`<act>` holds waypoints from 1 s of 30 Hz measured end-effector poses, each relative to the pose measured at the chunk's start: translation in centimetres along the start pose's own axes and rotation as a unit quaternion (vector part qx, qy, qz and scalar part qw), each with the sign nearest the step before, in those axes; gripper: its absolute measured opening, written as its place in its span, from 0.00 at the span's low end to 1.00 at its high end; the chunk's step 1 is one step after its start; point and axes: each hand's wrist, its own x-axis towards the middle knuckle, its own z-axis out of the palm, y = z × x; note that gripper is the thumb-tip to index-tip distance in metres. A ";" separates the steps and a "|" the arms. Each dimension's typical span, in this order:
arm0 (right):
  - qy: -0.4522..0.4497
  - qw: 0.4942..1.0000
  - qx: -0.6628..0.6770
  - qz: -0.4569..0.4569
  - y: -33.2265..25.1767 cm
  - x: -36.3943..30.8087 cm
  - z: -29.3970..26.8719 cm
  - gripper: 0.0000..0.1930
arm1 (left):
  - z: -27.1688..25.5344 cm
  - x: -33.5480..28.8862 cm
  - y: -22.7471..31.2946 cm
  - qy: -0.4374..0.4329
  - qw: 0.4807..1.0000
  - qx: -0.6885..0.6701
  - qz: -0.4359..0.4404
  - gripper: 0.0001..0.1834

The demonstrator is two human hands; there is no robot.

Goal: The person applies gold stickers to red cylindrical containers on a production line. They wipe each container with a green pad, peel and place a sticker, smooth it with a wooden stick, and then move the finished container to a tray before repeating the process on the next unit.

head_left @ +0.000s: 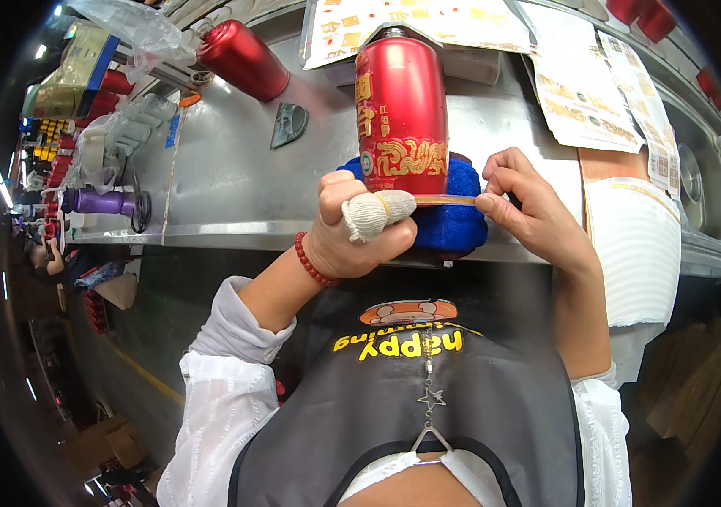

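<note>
Head view: the red bottle [401,110] lies on a blue pad [462,215] at the steel tabletop [225,169] edge, long axis running away from the person, cap far. Left hand [352,232], cloth-capped thumb, and right hand [525,207] each pinch closed on a thin strip [445,199] stretched across it.

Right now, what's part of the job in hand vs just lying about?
In hand:
- red bottle upright on blue pad
- thin label strip stretched between left hand and right hand
- label sheets

Lying about:
- second red bottle on its side
- purple-handled tool
- dark scraper
</note>
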 end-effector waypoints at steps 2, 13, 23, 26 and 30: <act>-0.001 1.000 -0.011 0.002 0.2 0.0 -0.1 0.14 | -0.2 0.6 -0.2 -0.032 0.999 -0.016 0.027 0.14; 0.002 1.000 0.000 0.002 0.0 0.5 0.6 0.14 | 0.0 -0.3 0.0 0.002 1.000 -0.008 0.002 0.12; 0.008 1.000 0.005 -0.003 0.0 0.8 1.0 0.15 | -0.1 0.8 -0.5 0.007 0.999 0.008 0.034 0.11; 0.003 1.000 0.005 -0.001 0.1 1.0 1.2 0.15 | 0.1 -0.1 0.0 0.006 1.000 0.014 0.004 0.12; 0.008 1.000 -0.010 -0.006 0.3 0.9 1.1 0.14 | 0.4 1.2 -0.5 -0.031 0.998 -0.015 0.059 0.13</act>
